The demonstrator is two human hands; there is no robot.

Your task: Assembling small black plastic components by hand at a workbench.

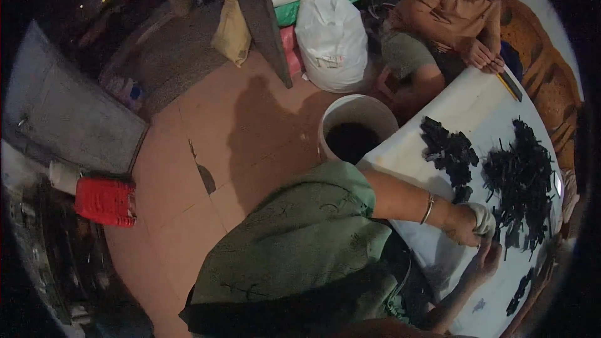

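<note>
My left hand (468,224), with a metal bangle on its wrist and white cloth over some fingers, is closed above a white-covered work surface (447,263). Against it, my right hand (483,264) has its fingers pinched together. Whatever the two hands hold between them is too small and dark to make out. Just beyond them spreads a large heap of small black pieces (523,175), thin and stick-like. A smaller pile of chunkier black pieces (447,153) lies to its left. Some more black pieces (519,291) sit near the right edge.
A white bucket (322,131) with dark contents stands against the surface. Across from me a co-worker (438,12) holds a yellow-and-black strip (510,86). Behind are a white sack (332,44) and a wooden post (260,19). A red plastic container (105,201) lies left, by a grey door (69,100).
</note>
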